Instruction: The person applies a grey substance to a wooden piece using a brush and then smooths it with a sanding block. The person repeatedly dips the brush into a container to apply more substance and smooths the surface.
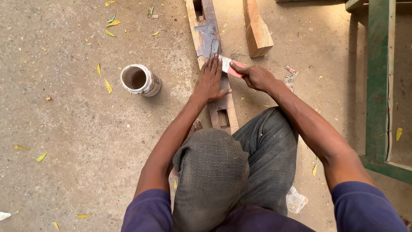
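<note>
A red-handled putty knife (229,67) is pinched in the closed fingers (240,71) of the right hand (256,77), its blade laid toward 10 o'clock onto grey filler (207,38) smeared on a long wooden plank (227,109), while the left hand (209,81) is pressed flat on that plank with fingers spread open, nothing gripped. The plank is seen lying on the concrete floor (77,141) from the knees toward 12 o'clock, a loose wood block (257,28) just beside it at 1 o'clock, an open tin can (139,80) at 9 o'clock of the left hand, and a green wooden frame (380,86) well apart at 3 o'clock
</note>
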